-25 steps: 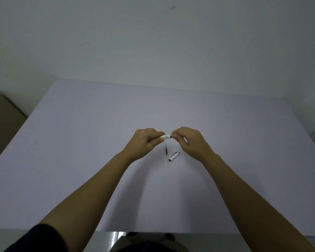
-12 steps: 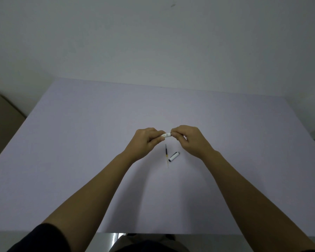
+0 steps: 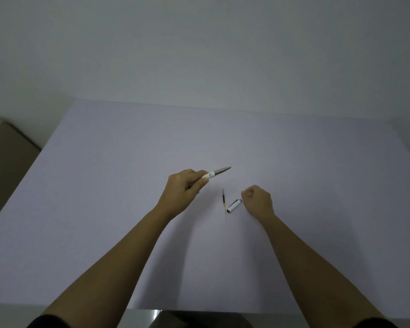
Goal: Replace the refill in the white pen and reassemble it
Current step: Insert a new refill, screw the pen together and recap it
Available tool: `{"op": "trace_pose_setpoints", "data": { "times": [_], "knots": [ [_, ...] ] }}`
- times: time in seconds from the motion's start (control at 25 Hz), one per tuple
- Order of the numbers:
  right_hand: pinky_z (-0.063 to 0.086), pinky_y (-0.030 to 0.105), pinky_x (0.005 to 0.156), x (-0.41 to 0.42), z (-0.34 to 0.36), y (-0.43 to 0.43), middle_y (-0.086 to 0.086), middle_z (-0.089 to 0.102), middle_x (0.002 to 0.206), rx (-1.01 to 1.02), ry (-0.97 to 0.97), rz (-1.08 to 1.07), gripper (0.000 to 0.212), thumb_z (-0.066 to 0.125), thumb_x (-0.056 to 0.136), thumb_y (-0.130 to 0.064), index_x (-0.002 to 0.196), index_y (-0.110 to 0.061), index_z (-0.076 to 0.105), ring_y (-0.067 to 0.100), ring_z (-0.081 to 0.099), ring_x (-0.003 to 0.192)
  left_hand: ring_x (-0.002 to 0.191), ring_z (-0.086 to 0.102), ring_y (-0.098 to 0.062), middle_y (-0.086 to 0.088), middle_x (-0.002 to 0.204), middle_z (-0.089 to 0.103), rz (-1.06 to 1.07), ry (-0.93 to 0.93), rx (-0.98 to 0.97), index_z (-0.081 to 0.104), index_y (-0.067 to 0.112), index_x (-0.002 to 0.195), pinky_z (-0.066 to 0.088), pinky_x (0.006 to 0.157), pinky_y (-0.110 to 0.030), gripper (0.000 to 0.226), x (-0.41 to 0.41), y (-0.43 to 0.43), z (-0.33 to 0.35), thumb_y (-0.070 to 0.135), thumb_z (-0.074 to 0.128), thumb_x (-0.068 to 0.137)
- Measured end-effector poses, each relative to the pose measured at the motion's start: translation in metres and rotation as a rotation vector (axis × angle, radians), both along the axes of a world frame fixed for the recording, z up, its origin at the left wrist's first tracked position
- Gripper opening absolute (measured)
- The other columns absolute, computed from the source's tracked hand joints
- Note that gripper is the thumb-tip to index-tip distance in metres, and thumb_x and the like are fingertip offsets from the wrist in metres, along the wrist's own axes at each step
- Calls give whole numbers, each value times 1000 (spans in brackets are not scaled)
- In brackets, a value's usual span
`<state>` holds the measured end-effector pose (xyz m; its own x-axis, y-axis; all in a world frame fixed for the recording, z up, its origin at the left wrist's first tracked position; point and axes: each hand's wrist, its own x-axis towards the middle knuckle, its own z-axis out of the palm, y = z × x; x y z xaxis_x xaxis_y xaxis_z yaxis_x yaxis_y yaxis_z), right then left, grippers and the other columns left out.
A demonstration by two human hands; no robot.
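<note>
Pale lilac table [image 3: 104,185] against a plain grey-white wall [image 3: 199,55]; beige object [image 3: 5,157] at far left edge, can't tell what it is.

Diff vs 0.5 s ago: both hands were pinched together on the white pen at table centre. Now they've split.

Left hand [image 3: 184,191]: closed around the white pen [image 3: 214,173], gripping the white barrel end. Pen is off the table, tilted up and to the right, grey metal front section and tip sticking out past the fingers. Front section looks seated on the barrel, no visible gap, though it's small in frame. Hand has moved slightly left of where the pair met.

Right hand [image 3: 258,200]: has let go of the pen, dropped down and right. Fingers curled loosely into a near-fist, nothing visible in it. Sits just beside the pen cap [image 3: 234,205], its fingertips near the cap's upper end; can't tell if they touch.

Pen cap: white, dark open end facing lower left, lying on the table at a diagonal. Same place as before.

Loose refill [image 3: 224,204]: thin, dark upper part, yellowish lower part, lying nearly vertical in the view just left of the cap. Not touching it. Also unmoved.

Dark sleeve edges [image 3: 47,321] at the bottom corners.
</note>
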<state>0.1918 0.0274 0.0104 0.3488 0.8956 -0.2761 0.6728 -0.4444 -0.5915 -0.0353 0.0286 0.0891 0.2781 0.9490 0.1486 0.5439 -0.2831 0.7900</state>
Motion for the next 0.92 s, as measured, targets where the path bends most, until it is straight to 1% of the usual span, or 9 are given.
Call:
{"op": "trace_pose_setpoints", "data": {
  "times": [0.12,0.24,0.44,0.52,0.56,0.64,0.72,0.84,0.92],
  "knots": [
    [45,35,84,-14,-25,-2,21,65,108,-108,-5,-25,32,60,88,-26,104,2,58,35,58,104,67,58,-17,-3,70,59,-5,13,-35,68,24,104,39,62,-14,18,-9,3,2,24,55,92],
    [46,36,83,-23,-34,2,23,63,110,-110,-7,-99,37,64,85,-24,106,5,55,35,59,104,68,58,-20,-7,71,60,-25,51,-37,68,25,102,44,66,-26,18,-15,4,4,24,54,92],
    [46,29,78,-17,-27,13,17,67,110,-149,83,-272,31,67,80,-18,106,-2,61,31,61,102,69,58,-21,-9,72,60,-22,44,-61,68,25,103,44,66,-29,18,-12,7,2,25,54,92],
    [46,28,79,-12,-17,17,14,67,110,-73,215,-392,30,70,77,-18,103,-6,62,29,62,100,69,58,-21,-10,73,61,-36,34,-70,68,25,103,45,66,-30,18,-6,6,-1,25,54,92],
    [49,29,81,-11,-11,20,14,66,110,-9,333,-444,29,72,76,-18,101,-7,62,27,62,98,70,57,-21,-10,73,61,-45,31,-76,68,24,103,45,67,-30,18,-3,5,-3,25,54,92],
    [54,32,80,-12,6,23,17,65,107,127,691,-545,23,74,77,-15,94,-9,59,23,65,90,70,57,-22,-10,73,62,-59,45,-88,68,23,104,45,67,-31,19,4,3,-8,24,54,92],
    [56,25,70,-16,24,22,14,68,96,235,989,-596,20,73,78,-11,88,-12,55,15,67,79,70,58,-22,-11,73,63,-50,50,-105,69,24,104,44,66,-30,19,9,0,-14,25,55,92],
    [56,16,61,-21,42,18,3,70,80,342,1144,-597,20,71,80,-8,88,-14,54,4,70,68,69,57,-23,-12,72,63,5,29,-107,69,22,105,43,66,-30,19,11,-2,-18,24,56,91],
    [55,15,61,-23,48,15,0,70,80,369,1177,-590,19,70,81,-8,87,-15,54,2,70,69,69,57,-24,-14,71,63,31,28,-91,70,21,104,43,66,-32,19,10,-2,-17,24,57,90]
  ]
}}
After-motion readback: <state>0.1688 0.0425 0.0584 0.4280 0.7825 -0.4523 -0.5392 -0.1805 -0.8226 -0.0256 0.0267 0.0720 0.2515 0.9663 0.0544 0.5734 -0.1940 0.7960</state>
